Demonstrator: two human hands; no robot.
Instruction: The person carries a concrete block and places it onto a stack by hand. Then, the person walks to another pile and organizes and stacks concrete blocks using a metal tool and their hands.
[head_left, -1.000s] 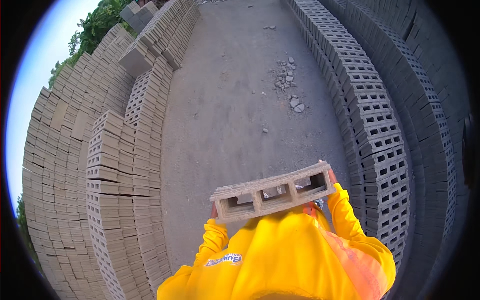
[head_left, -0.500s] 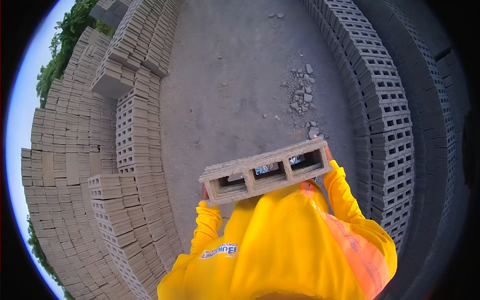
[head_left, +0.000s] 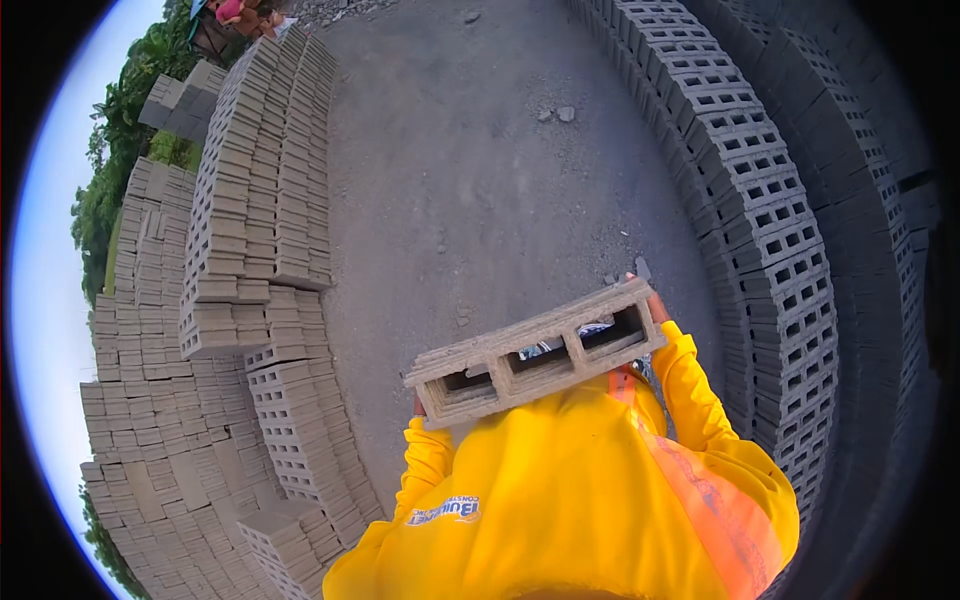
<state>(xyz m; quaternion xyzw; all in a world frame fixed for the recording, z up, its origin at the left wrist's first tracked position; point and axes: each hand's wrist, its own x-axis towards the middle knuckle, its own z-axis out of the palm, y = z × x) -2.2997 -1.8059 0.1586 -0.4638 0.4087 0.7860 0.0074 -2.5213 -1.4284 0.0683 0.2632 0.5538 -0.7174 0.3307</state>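
A grey hollow concrete block (head_left: 530, 327) with three openings is held crosswise in front of my yellow shirt. My left hand (head_left: 418, 404) grips its left end, mostly hidden by the block and sleeve. At the opposite end, my right hand (head_left: 656, 302) is closed round the upper corner, with some fingers showing. The right end sits higher in view than the left. Several layered ridges run along the far side, and I cannot tell whether this is one block or more pressed together. Glimpses of something bright show through the openings.
A long stack of hollow blocks (head_left: 770, 210) curves along the right, with darker rows beyond. Tall block stacks (head_left: 265, 160) line the left. Stone chunks (head_left: 566, 114) lie on the grey dirt ground (head_left: 450, 170). At top left a person (head_left: 232, 12) is partly visible near trees.
I have moved forward along the ground between the stacks; the left stacks and rubble have slid down in view. The block stays in both hands. A person has come into view at top left.
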